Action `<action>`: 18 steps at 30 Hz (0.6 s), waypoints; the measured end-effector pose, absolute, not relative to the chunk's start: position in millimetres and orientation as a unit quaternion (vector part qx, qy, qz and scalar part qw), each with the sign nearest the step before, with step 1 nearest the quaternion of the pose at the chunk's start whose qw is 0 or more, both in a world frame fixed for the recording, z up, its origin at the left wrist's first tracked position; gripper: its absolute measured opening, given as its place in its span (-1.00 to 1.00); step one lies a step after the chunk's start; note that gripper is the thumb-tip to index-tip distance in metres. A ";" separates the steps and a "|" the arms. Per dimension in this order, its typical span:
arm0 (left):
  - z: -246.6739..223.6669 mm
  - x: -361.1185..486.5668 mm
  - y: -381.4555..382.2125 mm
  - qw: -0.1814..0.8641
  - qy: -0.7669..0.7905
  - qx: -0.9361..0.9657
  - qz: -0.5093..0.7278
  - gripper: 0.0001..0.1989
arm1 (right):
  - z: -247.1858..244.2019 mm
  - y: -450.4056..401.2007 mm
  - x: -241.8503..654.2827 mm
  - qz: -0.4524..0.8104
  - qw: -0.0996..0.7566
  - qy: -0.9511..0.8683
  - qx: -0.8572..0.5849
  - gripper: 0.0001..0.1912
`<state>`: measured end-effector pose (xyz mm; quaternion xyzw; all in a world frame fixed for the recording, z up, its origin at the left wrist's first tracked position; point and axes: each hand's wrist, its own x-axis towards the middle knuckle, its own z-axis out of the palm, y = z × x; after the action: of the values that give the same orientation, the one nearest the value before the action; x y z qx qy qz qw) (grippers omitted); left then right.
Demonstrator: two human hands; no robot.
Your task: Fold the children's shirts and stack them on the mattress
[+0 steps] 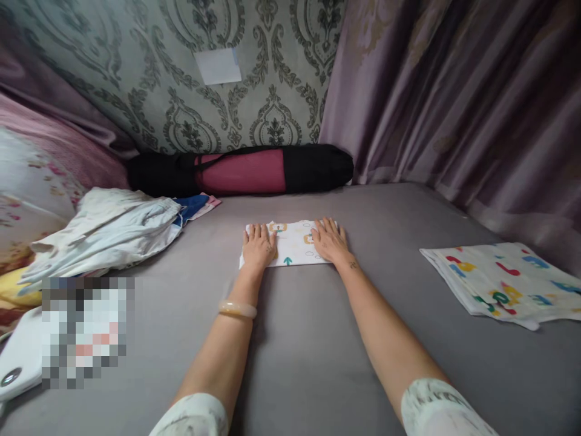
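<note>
A white cloth with a colourful print, folded into a flat rectangle, lies on the grey sheet in front of me. My left hand rests flat on its left end, fingers stretched away from me. On the right end lies my right hand, palm down with its fingers spread. Both hands press on top of the cloth and grip nothing. Parts of the cloth under the palms are hidden.
Folded printed garments lie at the right. Rumpled light clothes are heaped at the left, near a white device partly pixelated. A black and dark-pink long bag lies along the patterned wall; purple curtains hang at right.
</note>
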<state>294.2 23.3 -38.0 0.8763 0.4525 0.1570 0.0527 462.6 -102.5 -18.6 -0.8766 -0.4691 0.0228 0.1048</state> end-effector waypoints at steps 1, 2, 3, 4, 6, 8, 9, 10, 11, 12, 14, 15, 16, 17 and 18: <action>-39.1 294.4 24.2 0.062 0.455 0.877 0.146 -0.41 | -20.3 -102.2 464.1 0.028 0.102 -0.468 -0.877 -0.39; -39.7 294.6 25.0 0.069 0.457 0.876 0.139 -0.40 | -22.0 -101.7 465.3 0.030 0.100 -0.469 -0.877 -0.39; -39.8 294.7 25.6 0.076 0.460 0.875 0.134 -0.39 | -23.2 -101.2 466.2 0.030 0.100 -0.471 -0.876 -0.40; -39.4 294.8 26.0 0.081 0.461 0.874 0.131 -0.39 | -24.1 -100.5 467.2 0.030 0.099 -0.471 -0.876 -0.40; -37.4 294.6 26.1 0.090 0.461 0.874 0.124 -0.39 | -24.2 -99.2 469.5 0.037 0.096 -0.472 -0.875 -0.41; -34.9 294.1 25.5 0.099 0.458 0.876 0.112 -0.40 | -23.2 -98.1 472.5 0.047 0.093 -0.473 -0.875 -0.42; -33.8 293.7 25.1 0.104 0.457 0.877 0.106 -0.40 | -22.6 -97.5 474.2 0.050 0.093 -0.474 -0.874 -0.42; -32.9 293.3 24.7 0.109 0.457 0.877 0.101 -0.40 | -22.2 -97.0 475.9 0.051 0.095 -0.474 -0.874 -0.43; -32.0 292.9 24.6 0.112 0.457 0.877 0.098 -0.40 | -21.9 -96.4 477.4 0.052 0.098 -0.473 -0.874 -0.43; -31.0 292.6 24.7 0.113 0.456 0.878 0.097 -0.41 | -21.7 -95.8 478.8 0.052 0.101 -0.471 -0.875 -0.43; -27.7 292.3 26.8 0.106 0.447 0.883 0.095 -0.43 | -21.5 -94.5 480.9 0.051 0.106 -0.465 -0.878 -0.43; -25.0 292.4 29.1 0.099 0.440 0.888 0.090 -0.45 | -21.3 -93.8 481.7 0.048 0.109 -0.462 -0.879 -0.43; -21.5 292.7 32.4 0.091 0.434 0.893 0.080 -0.47 | -21.1 -93.2 482.5 0.045 0.112 -0.461 -0.879 -0.44; -17.2 293.3 36.6 0.082 0.427 0.898 0.065 -0.49 | -20.8 -92.7 483.4 0.041 0.117 -0.461 -0.879 -0.45; -12.1 294.1 41.5 0.072 0.423 0.902 0.046 -0.53 | -20.4 -92.3 484.3 0.038 0.122 -0.462 -0.878 -0.47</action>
<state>294.1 41.5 -12.1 0.9020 0.4232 0.0464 0.0717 484.3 -92.3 -20.4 -0.8778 -0.4616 0.0381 0.1221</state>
